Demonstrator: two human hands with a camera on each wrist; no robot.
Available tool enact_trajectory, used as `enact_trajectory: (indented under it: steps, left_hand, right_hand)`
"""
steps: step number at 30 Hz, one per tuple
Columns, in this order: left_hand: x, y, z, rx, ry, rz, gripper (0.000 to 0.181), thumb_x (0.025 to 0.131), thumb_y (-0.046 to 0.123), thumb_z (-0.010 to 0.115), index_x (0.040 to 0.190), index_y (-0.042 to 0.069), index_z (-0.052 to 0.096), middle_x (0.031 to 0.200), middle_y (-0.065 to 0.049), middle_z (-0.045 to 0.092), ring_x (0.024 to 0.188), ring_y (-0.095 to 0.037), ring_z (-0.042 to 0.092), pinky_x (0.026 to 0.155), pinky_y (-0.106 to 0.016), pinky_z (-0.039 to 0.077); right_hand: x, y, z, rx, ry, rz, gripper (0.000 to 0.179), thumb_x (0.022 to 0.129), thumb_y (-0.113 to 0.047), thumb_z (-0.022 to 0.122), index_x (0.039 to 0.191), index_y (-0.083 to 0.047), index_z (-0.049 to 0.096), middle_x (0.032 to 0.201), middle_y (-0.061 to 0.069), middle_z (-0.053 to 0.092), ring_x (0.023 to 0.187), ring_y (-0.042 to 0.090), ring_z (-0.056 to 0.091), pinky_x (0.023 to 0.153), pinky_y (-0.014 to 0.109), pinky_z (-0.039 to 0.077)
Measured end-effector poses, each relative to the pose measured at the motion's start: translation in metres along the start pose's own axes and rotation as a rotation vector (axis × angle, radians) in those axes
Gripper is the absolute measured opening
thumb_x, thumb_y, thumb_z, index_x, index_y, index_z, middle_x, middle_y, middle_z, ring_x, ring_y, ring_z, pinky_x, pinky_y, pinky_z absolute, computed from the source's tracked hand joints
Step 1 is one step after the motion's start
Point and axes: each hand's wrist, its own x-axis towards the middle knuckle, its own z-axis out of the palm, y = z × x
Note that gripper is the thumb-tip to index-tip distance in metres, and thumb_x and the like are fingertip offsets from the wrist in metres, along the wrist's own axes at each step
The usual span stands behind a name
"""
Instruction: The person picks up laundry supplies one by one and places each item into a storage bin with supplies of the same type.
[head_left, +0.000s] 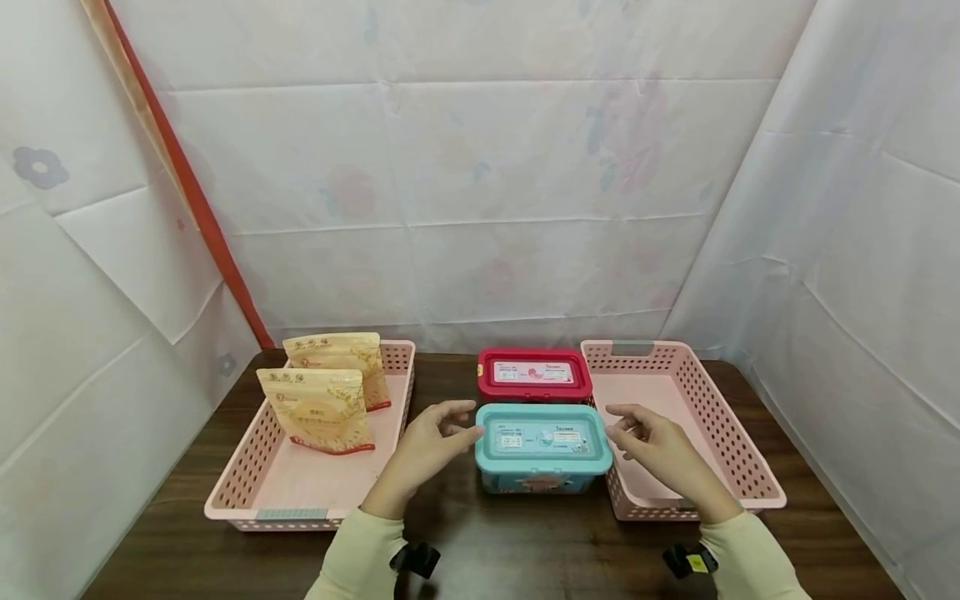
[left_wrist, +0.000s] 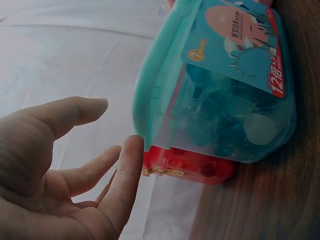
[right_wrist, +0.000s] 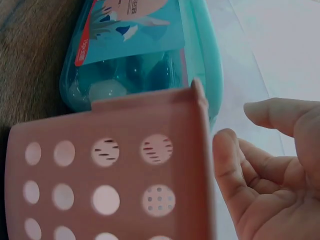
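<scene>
A tub with a turquoise lid stands on the table between my hands. Through its clear side in the left wrist view, blue rounded pods show. My left hand, fingers loosely bent, has its fingertips right at the lid's left edge. On the other side my right hand holds nothing, its fingertips close to the lid's right edge and over the near basket rim. Directly behind stands a similar tub with a red lid, partly hidden by the turquoise one.
On the left, a pink perforated basket contains two upright yellow pouches. Another pink basket stands against the tubs on the right. White patterned cloth hangs behind and at both sides of the dark wooden table.
</scene>
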Motion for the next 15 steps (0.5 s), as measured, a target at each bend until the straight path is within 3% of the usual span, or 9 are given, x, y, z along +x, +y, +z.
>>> enact_trajectory:
  steps: [8,15]
  left_hand:
    - [0.0047,-0.0008,0.0056,0.034,0.008,0.0,0.047,0.089,0.025,0.079,0.13,0.006,0.065,0.113,-0.011,0.063,0.095,-0.019,0.066,0.072,-0.033,0.056]
    - [0.0074,-0.0009,0.0089,0.083,-0.001,0.012,0.05,0.088,0.028,0.079,0.13,0.003,0.066,0.111,-0.01,0.063,0.094,-0.019,0.066,0.071,-0.031,0.056]
  right_hand:
    - [0.006,0.0026,0.0025,0.017,-0.068,0.021,0.05,0.098,-0.025,0.068,0.137,0.004,0.056,0.093,0.005,0.065,0.074,0.016,0.065,0.066,0.029,0.056]
    - [0.0091,0.0011,0.0047,0.008,-0.078,0.045,0.051,0.097,-0.024,0.069,0.137,0.004,0.056,0.094,0.006,0.066,0.078,0.016,0.065,0.066,0.027,0.057]
